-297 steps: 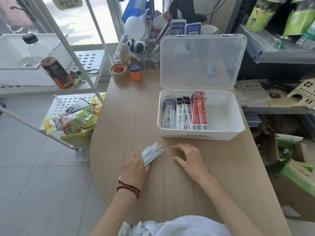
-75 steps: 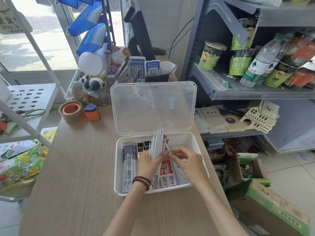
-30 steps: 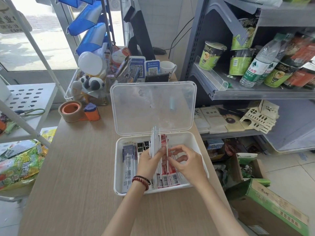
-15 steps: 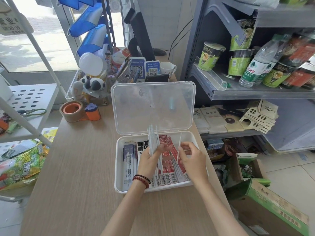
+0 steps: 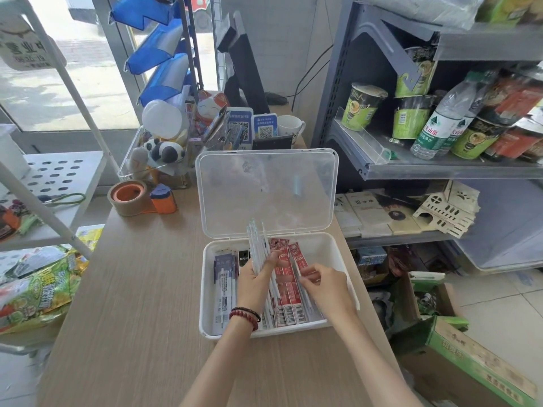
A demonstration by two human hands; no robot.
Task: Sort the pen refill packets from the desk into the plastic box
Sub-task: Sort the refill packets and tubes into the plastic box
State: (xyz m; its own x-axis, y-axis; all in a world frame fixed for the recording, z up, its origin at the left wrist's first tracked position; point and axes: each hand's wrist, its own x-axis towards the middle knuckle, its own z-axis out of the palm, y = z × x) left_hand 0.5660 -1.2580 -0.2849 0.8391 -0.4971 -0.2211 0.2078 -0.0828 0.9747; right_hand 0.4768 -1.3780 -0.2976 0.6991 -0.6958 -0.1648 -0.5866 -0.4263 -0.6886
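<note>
Wooden desk (image 5: 141, 289), refill packets (image 5: 258, 245) in left hand (image 5: 254, 279)

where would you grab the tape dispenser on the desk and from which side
Grip the tape dispenser across its orange handle end, which points right, coming down from above. The roll on the left is wide and round, a worse hold, and the desk space around it looks open.

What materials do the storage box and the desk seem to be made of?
Plastic box: apparently white, smooth plastic, with a frosted see-through lid that shows blurred shapes behind it.
Desk: wood-look surface with fine, even grain lines and a matte finish, probably laminate rather than solid wood.
</note>
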